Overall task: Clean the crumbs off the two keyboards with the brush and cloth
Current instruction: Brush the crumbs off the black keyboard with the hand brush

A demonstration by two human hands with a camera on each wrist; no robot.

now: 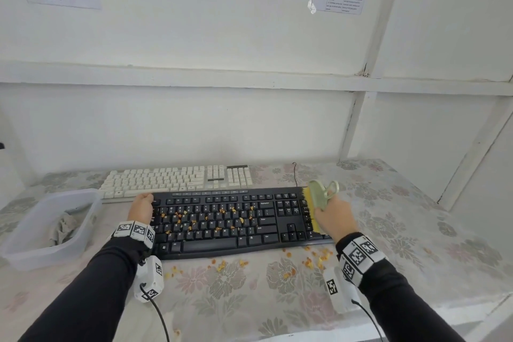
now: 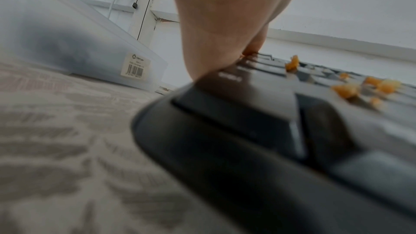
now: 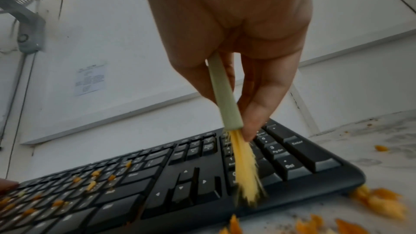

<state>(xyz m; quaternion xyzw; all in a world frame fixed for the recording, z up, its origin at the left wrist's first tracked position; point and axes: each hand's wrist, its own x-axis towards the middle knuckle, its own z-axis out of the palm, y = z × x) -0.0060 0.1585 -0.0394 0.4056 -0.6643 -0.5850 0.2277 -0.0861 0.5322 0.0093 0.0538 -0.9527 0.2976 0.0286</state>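
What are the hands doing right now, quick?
Left hand: rests on the left end of the black keyboard; grip cannot be told.
Right hand: holds the brush.

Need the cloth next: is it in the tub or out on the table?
In: the cloth lies crumpled inside the clear tub, left of the black keyboard.

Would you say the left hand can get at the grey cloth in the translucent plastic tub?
Probably yes: the left hand sits beside the lidless translucent plastic tub, with nothing covering the grey cloth.
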